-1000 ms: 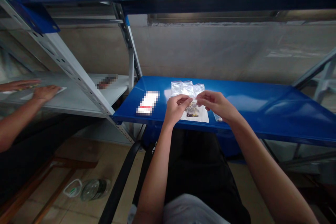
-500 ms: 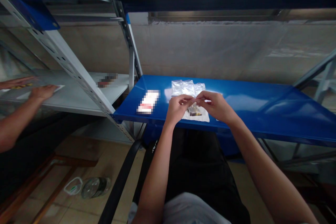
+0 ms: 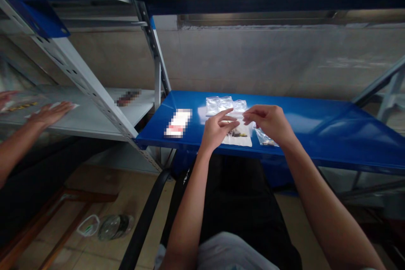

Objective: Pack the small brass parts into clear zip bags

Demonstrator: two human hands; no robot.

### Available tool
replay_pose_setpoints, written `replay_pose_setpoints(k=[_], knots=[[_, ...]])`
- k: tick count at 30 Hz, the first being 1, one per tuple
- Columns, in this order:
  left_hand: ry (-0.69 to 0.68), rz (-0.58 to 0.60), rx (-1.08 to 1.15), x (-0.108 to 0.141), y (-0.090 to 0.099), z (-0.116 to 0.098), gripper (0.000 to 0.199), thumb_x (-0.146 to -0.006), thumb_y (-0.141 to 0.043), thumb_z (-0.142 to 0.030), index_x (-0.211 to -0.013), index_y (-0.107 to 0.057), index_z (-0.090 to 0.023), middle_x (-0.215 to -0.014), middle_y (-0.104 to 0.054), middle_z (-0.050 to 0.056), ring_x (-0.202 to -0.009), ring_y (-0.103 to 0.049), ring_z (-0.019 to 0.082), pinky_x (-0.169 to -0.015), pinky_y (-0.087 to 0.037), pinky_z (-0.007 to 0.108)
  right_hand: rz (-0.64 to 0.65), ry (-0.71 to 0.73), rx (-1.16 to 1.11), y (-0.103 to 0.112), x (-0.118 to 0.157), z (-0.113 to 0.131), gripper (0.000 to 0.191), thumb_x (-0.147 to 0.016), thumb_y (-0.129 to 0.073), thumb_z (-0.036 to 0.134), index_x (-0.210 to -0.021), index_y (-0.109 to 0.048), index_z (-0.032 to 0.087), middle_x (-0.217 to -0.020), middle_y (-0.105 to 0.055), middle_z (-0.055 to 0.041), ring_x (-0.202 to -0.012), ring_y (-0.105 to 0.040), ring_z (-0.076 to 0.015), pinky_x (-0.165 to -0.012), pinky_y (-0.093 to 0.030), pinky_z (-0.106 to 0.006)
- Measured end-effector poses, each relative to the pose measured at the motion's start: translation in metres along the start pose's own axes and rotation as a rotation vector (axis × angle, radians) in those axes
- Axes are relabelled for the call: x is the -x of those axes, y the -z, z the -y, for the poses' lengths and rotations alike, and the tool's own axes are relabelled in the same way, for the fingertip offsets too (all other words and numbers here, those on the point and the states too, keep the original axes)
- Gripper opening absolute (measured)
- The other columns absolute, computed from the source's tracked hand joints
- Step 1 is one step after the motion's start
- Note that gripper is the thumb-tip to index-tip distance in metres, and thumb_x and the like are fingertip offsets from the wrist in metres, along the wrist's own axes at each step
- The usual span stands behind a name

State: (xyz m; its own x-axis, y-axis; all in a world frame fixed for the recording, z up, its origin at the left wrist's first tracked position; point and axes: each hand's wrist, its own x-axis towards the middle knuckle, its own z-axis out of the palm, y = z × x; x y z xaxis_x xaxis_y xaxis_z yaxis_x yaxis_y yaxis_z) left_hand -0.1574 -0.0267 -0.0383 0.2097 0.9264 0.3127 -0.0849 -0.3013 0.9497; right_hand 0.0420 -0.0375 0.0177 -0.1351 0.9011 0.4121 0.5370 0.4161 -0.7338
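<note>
On the blue shelf, a clear zip bag [image 3: 241,130] with small dark and yellowish pieces lies over a white sheet [image 3: 242,141]. My right hand [image 3: 268,120] pinches the bag's upper edge at its right side. Near the same edge, on the left, is my left hand [image 3: 218,130], its thumb and fingers apart with nothing between them. Behind the hands lie flat clear bags [image 3: 218,103]. Another clear bag [image 3: 265,138] with small contents sits partly under my right hand.
A blurred white and red item [image 3: 179,123] lies left on the blue shelf [image 3: 322,135]. Metal uprights stand at both sides. Another person's hands [image 3: 52,114] rest over a grey shelf [image 3: 95,124] at far left. A clear bottle [image 3: 114,226] is on the floor.
My hands have moved apart. The left fingers have opened, and my right hand has shifted right. The clear bag under my right hand shows more. The other person's hand has flattened out.
</note>
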Motion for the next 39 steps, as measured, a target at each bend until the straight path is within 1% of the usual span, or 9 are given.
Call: replay_pose_setpoints(k=[4, 7, 11, 14, 17, 21, 26, 32, 39], knots=[[0.028, 0.046, 0.011, -0.002, -0.005, 0.012, 0.042, -0.083, -0.085, -0.042, -0.116, -0.077, -0.016, -0.098, -0.08, 0.011, -0.092, -0.078, 0.024, -0.077, -0.06, 0.03, -0.02, -0.084, -0.212, 0.011, -0.002, -0.009, 0.038, -0.086, -0.075, 0.055, -0.088, -0.07, 0.018, -0.076, -0.076, -0.0099, -0.068, -0.074, -0.0229, -0.052, -0.047, -0.028], [0.02, 0.02, 0.066, -0.003, -0.016, 0.019, 0.031, -0.084, -0.083, -0.041, -0.103, -0.079, -0.016, -0.093, -0.08, 0.01, -0.087, -0.077, 0.021, -0.074, -0.059, 0.028, 0.11, -0.174, -0.268, 0.024, -0.001, -0.011, 0.049, -0.083, -0.077, 0.061, -0.104, -0.068, 0.018, -0.08, -0.078, -0.0106, -0.07, -0.076, -0.0236, -0.052, -0.05, -0.028], [0.077, -0.036, 0.091, -0.006, -0.038, 0.02, 0.024, -0.086, -0.079, -0.037, -0.097, -0.077, -0.015, -0.086, -0.078, 0.009, -0.077, -0.074, 0.019, -0.065, -0.056, 0.026, 0.276, -0.301, -0.256, 0.044, 0.002, -0.014, 0.063, -0.072, -0.089, 0.052, -0.119, -0.064, 0.018, -0.081, -0.079, -0.0097, -0.072, -0.076, -0.0251, -0.056, -0.056, -0.031], [0.107, -0.037, -0.005, -0.011, -0.061, 0.02, 0.021, -0.088, -0.076, -0.036, -0.091, -0.077, -0.015, -0.084, -0.077, 0.008, -0.078, -0.074, 0.02, -0.062, -0.055, 0.026, 0.283, -0.355, -0.212, 0.062, 0.004, -0.03, 0.055, -0.07, -0.091, 0.046, -0.11, -0.066, 0.019, -0.077, -0.078, -0.0086, -0.069, -0.075, -0.024, -0.057, -0.058, -0.031], [0.113, 0.01, -0.127, -0.019, -0.091, 0.024, 0.017, -0.087, -0.077, -0.032, -0.083, -0.075, -0.015, -0.076, -0.075, 0.007, -0.073, -0.073, 0.019, -0.064, -0.054, 0.027, 0.274, -0.438, -0.112, 0.085, 0.005, -0.061, 0.046, -0.066, -0.092, 0.044, -0.097, -0.068, 0.02, -0.07, -0.076, -0.0079, -0.061, -0.071, -0.0223, -0.051, -0.055, -0.03], [0.169, 0.111, -0.197, -0.03, -0.138, 0.034, 0.012, -0.089, -0.073, -0.022, -0.099, -0.07, -0.015, -0.073, -0.074, 0.004, -0.064, -0.072, 0.017, -0.066, -0.055, 0.026, 0.318, -0.594, 0.056, 0.114, 0.007, -0.113, 0.036, -0.063, -0.093, 0.042, -0.075, -0.066, 0.021, -0.061, -0.072, -0.0069, -0.053, -0.066, -0.02, -0.046, -0.052, -0.028], [0.068, 0.102, -0.593, -0.033, -0.178, 0.043, 0.021, -0.088, -0.07, -0.016, -0.109, -0.067, -0.014, -0.089, -0.077, 0.011, -0.089, -0.075, 0.025, -0.083, -0.056, 0.031, 0.417, -0.863, 0.254, 0.124, 0.01, -0.153, 0.03, -0.066, -0.091, 0.029, -0.063, -0.062, 0.02, -0.061, -0.072, -0.0082, -0.056, -0.069, -0.0198, -0.049, -0.053, -0.026], [0.033, 0.116, -0.901, -0.023, -0.19, 0.04, 0.022, -0.098, -0.06, -0.024, -0.118, -0.066, -0.018, -0.105, -0.076, 0.014, -0.101, -0.074, 0.028, -0.084, -0.056, 0.034, 0.449, -0.863, 0.368, 0.117, 0.01, -0.16, 0.029, -0.071, -0.087, 0.027, -0.059, -0.062, 0.019, -0.06, -0.07, -0.0067, -0.058, -0.069, -0.0191, -0.052, -0.055, -0.026], [0.01, 0.181, -0.849, -0.013, -0.181, 0.036, 0.019, -0.099, -0.056, -0.022, -0.113, -0.069, -0.017, -0.108, -0.076, 0.014, -0.105, -0.072, 0.027, -0.085, -0.055, 0.034, 0.45, -0.853, 0.48, 0.111, 0.008, -0.15, 0.024, -0.073, -0.086, 0.023, -0.06, -0.067, 0.016, -0.061, -0.072, -0.0088, -0.059, -0.072, -0.0205, -0.052, -0.056, -0.026]])
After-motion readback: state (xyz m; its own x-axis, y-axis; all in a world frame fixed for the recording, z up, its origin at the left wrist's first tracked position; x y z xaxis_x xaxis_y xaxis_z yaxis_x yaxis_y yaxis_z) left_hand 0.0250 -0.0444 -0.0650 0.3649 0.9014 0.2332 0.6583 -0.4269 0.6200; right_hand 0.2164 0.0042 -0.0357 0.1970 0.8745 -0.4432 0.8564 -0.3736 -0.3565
